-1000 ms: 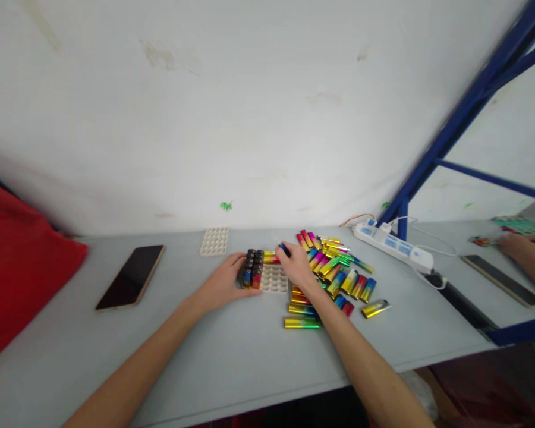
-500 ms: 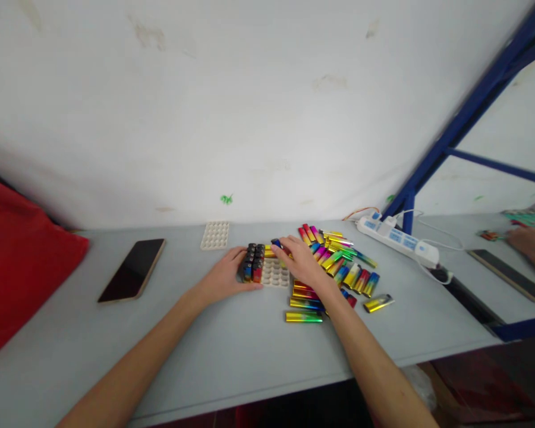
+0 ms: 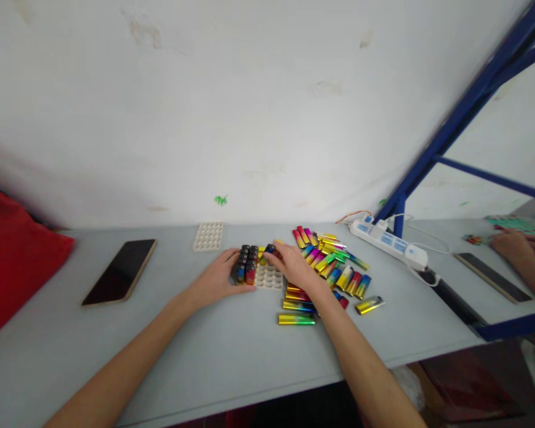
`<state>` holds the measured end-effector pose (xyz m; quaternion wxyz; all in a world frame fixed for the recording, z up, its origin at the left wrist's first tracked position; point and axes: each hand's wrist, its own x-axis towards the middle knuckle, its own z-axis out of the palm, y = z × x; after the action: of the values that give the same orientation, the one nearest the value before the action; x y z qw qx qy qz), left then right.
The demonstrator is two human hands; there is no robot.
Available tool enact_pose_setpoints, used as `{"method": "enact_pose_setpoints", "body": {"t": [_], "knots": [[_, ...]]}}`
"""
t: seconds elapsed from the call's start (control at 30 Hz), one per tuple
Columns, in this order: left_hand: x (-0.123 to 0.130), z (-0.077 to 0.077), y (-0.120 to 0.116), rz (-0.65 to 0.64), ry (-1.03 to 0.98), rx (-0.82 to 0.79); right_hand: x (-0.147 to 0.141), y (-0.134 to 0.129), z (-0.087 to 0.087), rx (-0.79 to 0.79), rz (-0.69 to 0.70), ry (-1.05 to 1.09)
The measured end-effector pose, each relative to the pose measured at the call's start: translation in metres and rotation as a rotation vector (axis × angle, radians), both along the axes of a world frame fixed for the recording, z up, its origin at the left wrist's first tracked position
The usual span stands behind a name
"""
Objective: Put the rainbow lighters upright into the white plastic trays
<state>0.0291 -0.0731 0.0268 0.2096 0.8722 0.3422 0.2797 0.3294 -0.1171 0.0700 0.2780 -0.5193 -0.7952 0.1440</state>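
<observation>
My right hand (image 3: 289,260) pinches a lighter (image 3: 270,248) with a dark top over the white holed tray (image 3: 268,279). Two rows of lighters (image 3: 246,264) with black tops stand upright in the tray's left part. Around their left side curls my left hand (image 3: 220,273), its thumb along the front and its fingers partly hidden behind. Beside the tray on the right lies a loose pile of shiny, many-coloured lighters (image 3: 324,260), partly under my right forearm.
A second white holed tray (image 3: 208,236) lies near the wall. To the left are a dark-screened phone (image 3: 119,272) and a red cloth (image 3: 18,255). A power strip (image 3: 389,242) with cables and a blue metal frame (image 3: 432,142) stand right; beyond, another person's hands (image 3: 512,246) show.
My right hand has brought its lighter slightly closer to the upright rows and tilted it. My left hand stays around them. The whole view has shifted a little.
</observation>
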Motion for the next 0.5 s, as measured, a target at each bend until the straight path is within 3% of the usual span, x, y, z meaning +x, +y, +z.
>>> {"method": "enact_pose_setpoints", "body": {"t": [0.3,0.5], "knots": [[-0.003,-0.005,0.004,-0.014,-0.002,0.023,-0.015,-0.004,0.002,-0.058,-0.006,-0.189],[-0.002,-0.003,0.004,-0.005,0.0,-0.001,0.012,-0.004,0.008,0.022,-0.07,0.058]]}}
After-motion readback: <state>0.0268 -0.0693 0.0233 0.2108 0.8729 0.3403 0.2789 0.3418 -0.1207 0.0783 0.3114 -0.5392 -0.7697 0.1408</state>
